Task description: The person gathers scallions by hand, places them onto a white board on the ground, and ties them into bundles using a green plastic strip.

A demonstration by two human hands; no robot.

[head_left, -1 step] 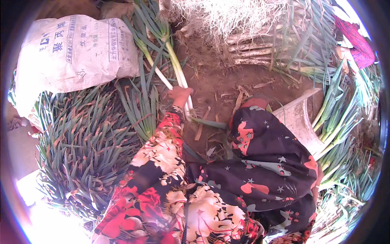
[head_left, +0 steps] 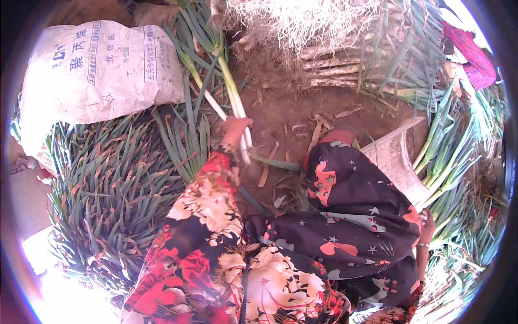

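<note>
Your left hand is just left of centre in the frame, around the stalks, which run up from it toward the top edge. Left of them, in the upper left, lies the sack, with the leaf pile below it. The root pile fills the upper centre and right; soil lies between it and your leg. Right of your knee is the panel, then the onions. Your right hand sits at lower right, between leg and onions. The cloth lies upper right.
</note>
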